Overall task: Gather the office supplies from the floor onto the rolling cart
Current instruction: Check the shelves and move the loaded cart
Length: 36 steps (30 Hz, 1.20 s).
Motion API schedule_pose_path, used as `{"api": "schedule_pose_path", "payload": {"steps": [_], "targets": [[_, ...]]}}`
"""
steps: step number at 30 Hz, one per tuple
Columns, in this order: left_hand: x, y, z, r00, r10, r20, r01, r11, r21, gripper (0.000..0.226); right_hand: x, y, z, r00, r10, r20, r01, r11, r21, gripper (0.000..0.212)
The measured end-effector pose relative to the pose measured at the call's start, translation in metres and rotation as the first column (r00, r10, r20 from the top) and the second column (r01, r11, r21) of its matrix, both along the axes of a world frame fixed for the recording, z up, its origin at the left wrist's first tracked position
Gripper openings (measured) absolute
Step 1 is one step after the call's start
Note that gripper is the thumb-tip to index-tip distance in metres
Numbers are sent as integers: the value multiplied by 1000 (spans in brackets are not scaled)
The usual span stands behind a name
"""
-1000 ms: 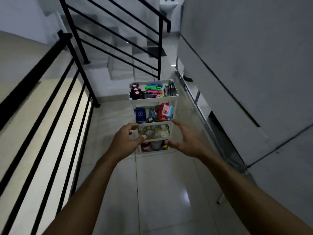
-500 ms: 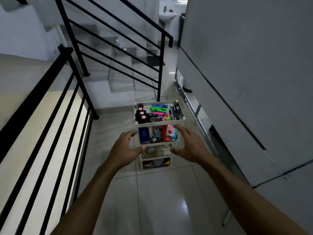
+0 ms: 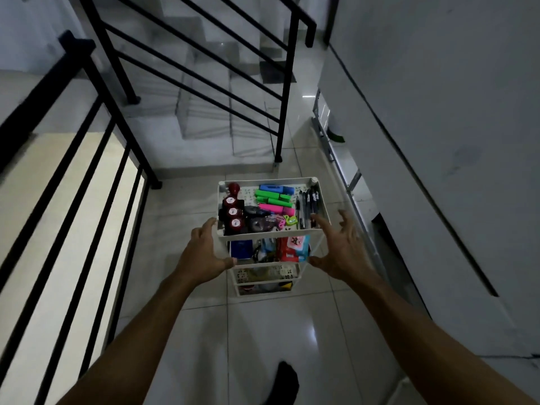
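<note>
There, the white rolling cart [image 3: 264, 236] stood on the tiled floor [image 3: 263, 340] by the black railing [image 3: 117, 159], its top tray holding highlighters [image 3: 273, 197] and pens [image 3: 308, 206]. The left hand [image 3: 204, 254] and right hand [image 3: 340, 252] flanked it, fingers spread and gripping nothing.

No readable text or labels anywhere.

The person's two forearms are bare, with no sleeves reaching them. The left hand [image 3: 204, 252] and the right hand [image 3: 340, 248] carry no gloves, rings or watch. One black-covered foot [image 3: 285, 381] shows below.
</note>
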State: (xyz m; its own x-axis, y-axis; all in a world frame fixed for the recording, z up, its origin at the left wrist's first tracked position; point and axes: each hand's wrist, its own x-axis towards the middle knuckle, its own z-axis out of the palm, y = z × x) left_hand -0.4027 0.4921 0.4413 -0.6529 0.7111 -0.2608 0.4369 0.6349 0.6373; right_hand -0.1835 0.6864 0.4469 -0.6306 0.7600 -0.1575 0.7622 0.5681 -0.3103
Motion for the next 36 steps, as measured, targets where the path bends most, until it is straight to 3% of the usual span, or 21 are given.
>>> {"api": "schedule_pose_path", "payload": {"steps": [8,12,18,21,26,29,36], "targets": [[-44,72,-62,996,40,82,-33,996,-84,150,-41,81,-57,988,101,118,-90,991,-96,122],[-57,87,-81,986,123,113,-118,992,-52,155,-64,97,-83,986,153,70,-141,978,-151,134],[-73,92,-107,957,76,278,-83,996,13,159,-68,106,-97,991,77,107,-60,986,-152,120],[-73,92,-107,939,85,333,-100,995,28,144,-66,113,-93,978,106,179,-77,984,-162,114],[-78,88,-118,956,54,289,-72,996,52,150,-66,111,-91,976,97,194,-62,982,-178,109],[-78,88,-118,970,47,238,-60,997,48,140,-65,111,-90,983,90,162,-52,974,-222,111],[-79,88,-122,955,31,297,-73,988,133,153,-56,105,-96,999,22,29,-13,966,-259,107]]}}
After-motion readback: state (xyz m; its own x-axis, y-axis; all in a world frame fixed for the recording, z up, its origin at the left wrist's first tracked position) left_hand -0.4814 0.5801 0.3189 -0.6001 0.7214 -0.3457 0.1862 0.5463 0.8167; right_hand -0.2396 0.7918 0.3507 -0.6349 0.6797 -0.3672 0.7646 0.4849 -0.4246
